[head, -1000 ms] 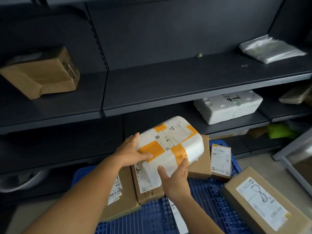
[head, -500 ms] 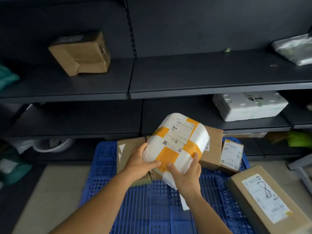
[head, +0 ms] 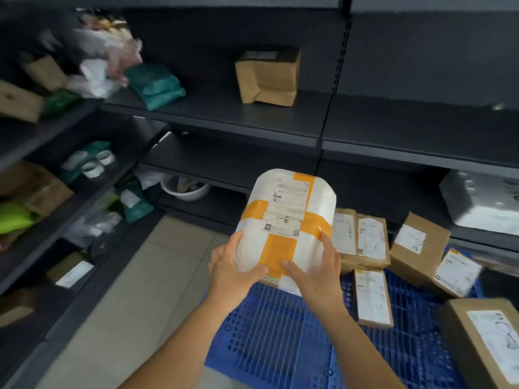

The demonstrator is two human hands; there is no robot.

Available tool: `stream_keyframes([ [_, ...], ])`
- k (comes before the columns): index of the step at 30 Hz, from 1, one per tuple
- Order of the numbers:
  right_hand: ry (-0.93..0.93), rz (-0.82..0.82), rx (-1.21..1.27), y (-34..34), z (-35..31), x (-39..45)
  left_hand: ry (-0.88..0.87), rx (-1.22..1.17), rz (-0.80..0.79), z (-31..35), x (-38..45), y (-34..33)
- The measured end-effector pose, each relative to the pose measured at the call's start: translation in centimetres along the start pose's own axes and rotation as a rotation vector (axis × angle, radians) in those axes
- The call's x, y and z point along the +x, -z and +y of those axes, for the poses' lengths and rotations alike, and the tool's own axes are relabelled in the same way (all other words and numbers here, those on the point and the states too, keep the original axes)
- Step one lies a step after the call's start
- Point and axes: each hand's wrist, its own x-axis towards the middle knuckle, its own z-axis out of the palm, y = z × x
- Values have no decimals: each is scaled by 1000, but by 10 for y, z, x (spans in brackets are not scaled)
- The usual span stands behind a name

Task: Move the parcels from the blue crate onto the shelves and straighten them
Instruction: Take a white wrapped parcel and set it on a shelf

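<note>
1. White parcel [head: 286,220] with orange tape cross, label "1-8" facing up, sits centre frame, lifted clear above the blue crate [head: 280,332].
2. Left hand [head: 233,265] grasps its lower-left edge, thumb on top. Right hand [head: 317,265] grasps the lower-right edge, thumb on the orange tape. Both wrapped round the parcel, neither free.
3. Wrap looks soft and rounded; judgement: it will sag if held one-handed, so a two-hand carry makes sense.
4. Crate, lower centre to lower right, holds several brown boxes [head: 370,296] with white labels along its far side, leaning at mixed angles. Large brown box [head: 486,338] sits at its right edge, lower right.
5. Dark shelves [head: 213,119] run across the upper frame. Upper shelf has a dented cardboard box [head: 268,77] top centre and a teal bag [head: 156,85] to its left, with bare space between and right of them.
6. White foam box [head: 483,200] on a lower shelf, right edge. Left bay, blurred: mixed bags and boxes.
7. Step in hand (judgement): transfer, parcel out of the crate, not yet shelved.
8. Next move calls for: raise and push forward to a bare shelf stretch, set flat, label out, square to the shelf edge. Most of the crate's parcels are not yet moved.
</note>
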Motion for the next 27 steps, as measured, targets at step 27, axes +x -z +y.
stream_keyframes([
  [27, 489, -879, -167, -334, -86, -455, 418, -283, 960, -280, -443, 336],
])
